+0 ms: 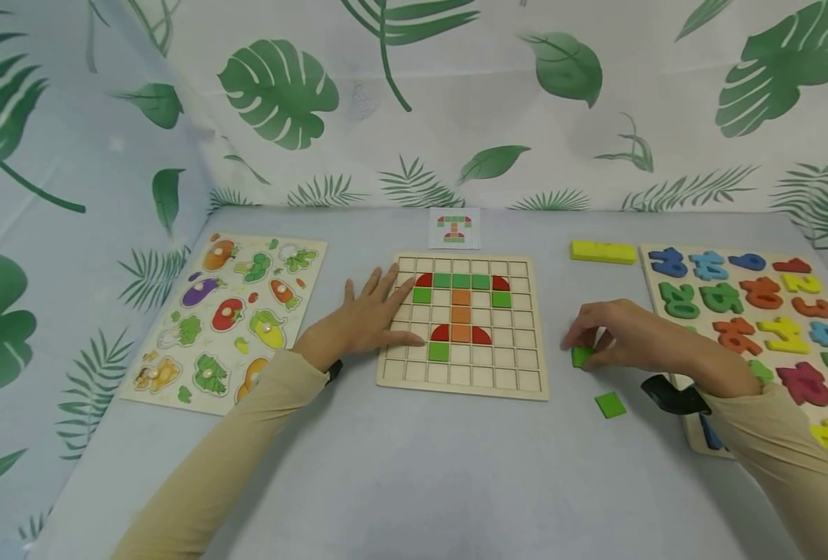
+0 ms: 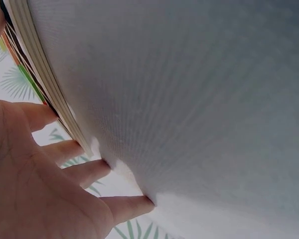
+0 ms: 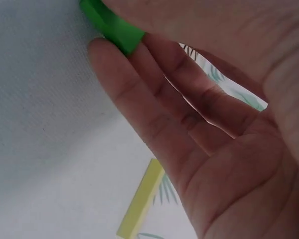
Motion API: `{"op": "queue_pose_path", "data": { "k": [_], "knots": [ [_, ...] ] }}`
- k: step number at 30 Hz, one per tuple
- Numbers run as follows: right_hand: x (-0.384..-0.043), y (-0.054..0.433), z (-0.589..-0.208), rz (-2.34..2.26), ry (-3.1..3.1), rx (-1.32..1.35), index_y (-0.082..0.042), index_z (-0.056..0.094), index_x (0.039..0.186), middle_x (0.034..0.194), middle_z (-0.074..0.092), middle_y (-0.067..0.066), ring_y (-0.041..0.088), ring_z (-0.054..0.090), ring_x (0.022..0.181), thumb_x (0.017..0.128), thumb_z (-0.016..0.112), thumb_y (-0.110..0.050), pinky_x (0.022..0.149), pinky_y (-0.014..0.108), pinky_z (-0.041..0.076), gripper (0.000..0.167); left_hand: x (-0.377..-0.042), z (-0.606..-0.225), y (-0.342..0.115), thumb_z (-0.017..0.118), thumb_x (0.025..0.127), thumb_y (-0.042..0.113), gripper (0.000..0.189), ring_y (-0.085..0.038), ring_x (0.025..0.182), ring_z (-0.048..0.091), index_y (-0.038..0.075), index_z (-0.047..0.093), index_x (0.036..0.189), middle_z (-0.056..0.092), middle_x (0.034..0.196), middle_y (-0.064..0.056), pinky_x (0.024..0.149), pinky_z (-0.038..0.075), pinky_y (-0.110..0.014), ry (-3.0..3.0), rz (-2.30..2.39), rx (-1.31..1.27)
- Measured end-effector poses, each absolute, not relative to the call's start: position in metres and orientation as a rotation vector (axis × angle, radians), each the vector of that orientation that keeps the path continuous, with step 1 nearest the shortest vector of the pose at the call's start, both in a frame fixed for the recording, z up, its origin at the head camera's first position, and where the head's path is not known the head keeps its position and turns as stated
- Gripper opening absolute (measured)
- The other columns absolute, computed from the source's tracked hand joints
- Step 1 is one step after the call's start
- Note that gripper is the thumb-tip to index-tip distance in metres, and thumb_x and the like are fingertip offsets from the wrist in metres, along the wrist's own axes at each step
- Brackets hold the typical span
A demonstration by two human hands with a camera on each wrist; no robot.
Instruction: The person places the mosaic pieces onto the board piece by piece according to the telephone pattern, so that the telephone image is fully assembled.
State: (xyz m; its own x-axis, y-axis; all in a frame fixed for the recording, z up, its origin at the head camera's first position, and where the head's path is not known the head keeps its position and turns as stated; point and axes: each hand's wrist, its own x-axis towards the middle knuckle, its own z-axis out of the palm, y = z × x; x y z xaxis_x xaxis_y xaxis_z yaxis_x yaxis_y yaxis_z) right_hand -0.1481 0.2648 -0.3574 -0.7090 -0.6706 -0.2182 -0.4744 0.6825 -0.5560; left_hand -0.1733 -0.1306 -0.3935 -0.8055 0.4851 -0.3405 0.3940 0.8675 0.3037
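A wooden grid board (image 1: 462,390) lies mid-table with red quarter-round, green square and orange square tiles set in a T-like figure. My left hand (image 1: 365,319) rests with spread, straight fingers along its left side; in the left wrist view those fingers (image 2: 87,172) reach past the board's edge to the table. Right of the board, my right hand (image 1: 623,338) pinches a green square tile (image 1: 582,357) between thumb and fingers, low over the table. That tile (image 3: 114,27) is partly hidden by the thumb in the right wrist view. A second green tile (image 1: 610,404) lies nearer me.
Behind the board stands a pattern card (image 1: 454,228) showing a similar figure. A yellow bar (image 1: 602,252) lies at the back right. A vegetable puzzle board (image 1: 221,334) is on the left, and a number puzzle board (image 1: 700,319) sits under my right forearm.
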Motion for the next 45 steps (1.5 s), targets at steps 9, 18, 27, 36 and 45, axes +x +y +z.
{"op": "queue_pose_path", "data": {
  "k": [9, 18, 27, 36, 45],
  "knots": [
    [-0.147, 0.261, -0.360, -0.738, 2.519, -0.931, -0.009, 0.078, 0.101, 0.099, 0.069, -0.007, 0.013, 0.068, 0.087, 0.080, 0.088, 0.003, 0.075, 0.028, 0.060, 0.026, -0.172, -0.393, -0.131, 0.058, 0.097, 0.069, 0.104, -0.040, 0.160, -0.009, 0.020, 0.003, 0.171, -0.012, 0.175, -0.014, 0.119, -0.001, -0.075, 2.633, 0.316, 0.646],
    [-0.148, 0.244, -0.359, -0.762, 2.554, -1.076, -0.010, 0.082, 0.106, 0.100, 0.068, -0.009, 0.011, 0.069, 0.093, 0.086, 0.082, 0.005, 0.076, 0.026, 0.059, 0.025, -0.172, -0.396, -0.131, 0.059, 0.097, 0.068, 0.104, -0.040, 0.160, -0.010, 0.020, 0.003, 0.171, -0.013, 0.175, -0.013, 0.119, -0.003, -0.074, 2.634, 0.348, 0.647],
    [-0.148, 0.219, -0.353, -0.839, 2.620, -1.205, -0.010, 0.082, 0.106, 0.100, 0.069, -0.011, 0.008, 0.067, 0.087, 0.086, 0.083, 0.002, 0.072, 0.026, 0.056, 0.024, -0.172, -0.394, -0.132, 0.060, 0.096, 0.069, 0.104, -0.040, 0.160, -0.010, 0.023, 0.004, 0.171, -0.013, 0.175, -0.013, 0.114, -0.005, -0.080, 2.638, 0.343, 0.631],
    [-0.150, 0.187, -0.355, -0.964, 2.681, -1.251, -0.007, 0.082, 0.104, 0.097, 0.073, -0.004, 0.011, 0.065, 0.083, 0.082, 0.085, 0.007, 0.071, 0.029, 0.056, 0.026, -0.173, -0.394, -0.132, 0.061, 0.095, 0.071, 0.104, -0.042, 0.159, -0.010, 0.026, 0.006, 0.171, -0.013, 0.175, -0.010, 0.112, -0.003, -0.082, 2.646, 0.351, 0.606],
    [-0.146, 0.158, -0.365, -1.083, 2.582, -1.188, -0.002, 0.081, 0.106, 0.100, 0.075, 0.001, 0.018, 0.070, 0.090, 0.085, 0.081, 0.008, 0.079, 0.032, 0.061, 0.024, -0.173, -0.393, -0.131, 0.061, 0.094, 0.071, 0.104, -0.042, 0.159, -0.009, 0.025, 0.008, 0.171, -0.013, 0.175, -0.011, 0.112, -0.003, -0.083, 2.648, 0.363, 0.601]
  ]
}}
